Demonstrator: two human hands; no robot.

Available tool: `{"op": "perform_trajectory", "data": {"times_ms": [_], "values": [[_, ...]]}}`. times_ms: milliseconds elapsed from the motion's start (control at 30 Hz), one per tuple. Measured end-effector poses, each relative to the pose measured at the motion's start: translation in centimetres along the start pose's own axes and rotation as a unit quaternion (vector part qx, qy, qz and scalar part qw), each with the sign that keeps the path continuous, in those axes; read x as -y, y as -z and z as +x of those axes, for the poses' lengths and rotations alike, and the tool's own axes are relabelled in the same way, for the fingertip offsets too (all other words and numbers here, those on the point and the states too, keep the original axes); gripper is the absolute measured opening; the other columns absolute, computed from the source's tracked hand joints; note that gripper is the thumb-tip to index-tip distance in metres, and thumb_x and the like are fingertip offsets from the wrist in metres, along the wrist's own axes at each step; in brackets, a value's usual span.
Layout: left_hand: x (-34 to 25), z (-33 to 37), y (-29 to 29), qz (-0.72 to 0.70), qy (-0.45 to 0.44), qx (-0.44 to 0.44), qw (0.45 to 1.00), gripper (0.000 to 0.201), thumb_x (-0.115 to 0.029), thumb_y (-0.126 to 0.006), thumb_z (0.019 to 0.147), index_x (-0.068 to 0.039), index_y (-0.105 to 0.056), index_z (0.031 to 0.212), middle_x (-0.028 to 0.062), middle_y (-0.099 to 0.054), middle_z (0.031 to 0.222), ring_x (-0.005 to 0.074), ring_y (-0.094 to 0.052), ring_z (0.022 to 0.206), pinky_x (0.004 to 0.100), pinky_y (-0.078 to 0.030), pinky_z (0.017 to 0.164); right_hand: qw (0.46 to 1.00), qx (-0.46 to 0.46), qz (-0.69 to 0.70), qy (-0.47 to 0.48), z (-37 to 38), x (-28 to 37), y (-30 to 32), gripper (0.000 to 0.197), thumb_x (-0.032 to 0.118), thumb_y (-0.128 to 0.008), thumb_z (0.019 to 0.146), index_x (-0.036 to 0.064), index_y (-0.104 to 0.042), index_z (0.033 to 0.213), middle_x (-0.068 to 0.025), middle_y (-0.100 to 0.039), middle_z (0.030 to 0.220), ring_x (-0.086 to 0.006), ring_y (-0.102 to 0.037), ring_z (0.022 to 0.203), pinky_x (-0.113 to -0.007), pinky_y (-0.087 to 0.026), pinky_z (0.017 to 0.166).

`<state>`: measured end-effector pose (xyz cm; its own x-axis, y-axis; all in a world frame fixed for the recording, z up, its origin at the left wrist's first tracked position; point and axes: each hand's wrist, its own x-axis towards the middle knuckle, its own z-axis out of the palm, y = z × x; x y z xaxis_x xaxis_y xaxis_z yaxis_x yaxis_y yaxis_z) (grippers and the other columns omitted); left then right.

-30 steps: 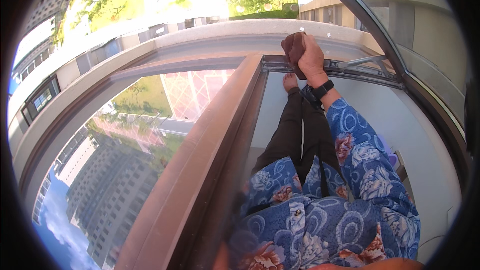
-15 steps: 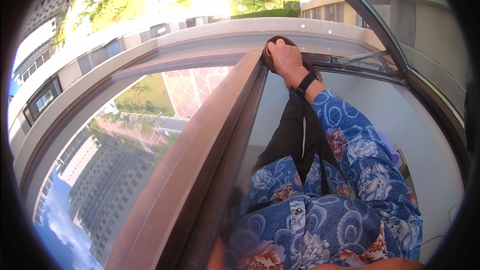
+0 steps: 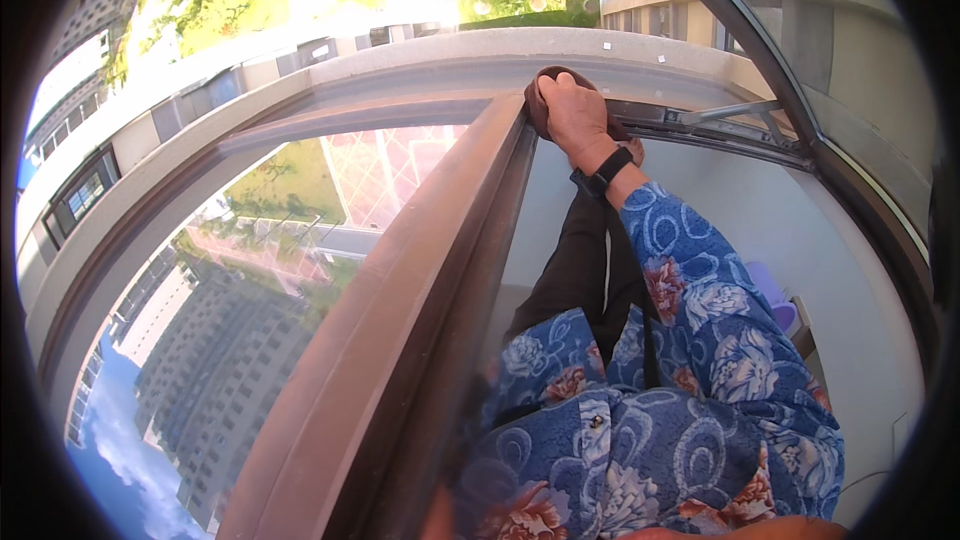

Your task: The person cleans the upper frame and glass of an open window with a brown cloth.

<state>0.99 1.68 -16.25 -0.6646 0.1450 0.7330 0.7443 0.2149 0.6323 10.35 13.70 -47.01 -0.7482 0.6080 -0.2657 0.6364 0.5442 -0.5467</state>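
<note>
At the window frame [image 3: 405, 315], fingers [image 3: 565, 82] clutch brown cloth [image 3: 535, 114].

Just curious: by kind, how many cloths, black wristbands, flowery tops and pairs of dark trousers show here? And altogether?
Brown cloth, in the right hand: 1
Black wristband: 1
Blue flowery top: 1
Dark trousers: 1 pair
Total: 4
</note>
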Motion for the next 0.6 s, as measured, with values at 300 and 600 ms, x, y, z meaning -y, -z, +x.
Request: {"op": "perform_trajectory", "data": {"times_ms": [300,600], "values": [[-0.1,-0.1,0.0,0.0,-0.006,0.004,1.0,0.052,-0.043,-0.053,0.087,-0.003,-0.059,0.12,0.0187,-0.057,0.12,0.0199,-0.061,0.101,0.0321,-0.049,0.08,0.997,-0.007,0.032,-0.072,-1.4,-2.1,2.9,0.008,0.02,-0.053,0.087,0.0136,-0.058,0.086,-0.0129,-0.059,0.084,-0.0351,-0.063,0.076,-0.046,-0.05,0.064],[-0.1,-0.1,-0.1,-0.003,0.002,0.006,1.0,0.053,-0.045,-0.053,0.087,-0.003,-0.059,0.119,0.0184,-0.058,0.118,0.0199,-0.062,0.1,0.0323,-0.05,0.078,0.994,-0.012,0.11,0.001,-1.6,-3.2,2.0,0.007,0.017,-0.052,0.086,0.0129,-0.057,0.085,-0.013,-0.06,0.085,-0.0354,-0.061,0.079,-0.045,-0.049,0.066]]}}
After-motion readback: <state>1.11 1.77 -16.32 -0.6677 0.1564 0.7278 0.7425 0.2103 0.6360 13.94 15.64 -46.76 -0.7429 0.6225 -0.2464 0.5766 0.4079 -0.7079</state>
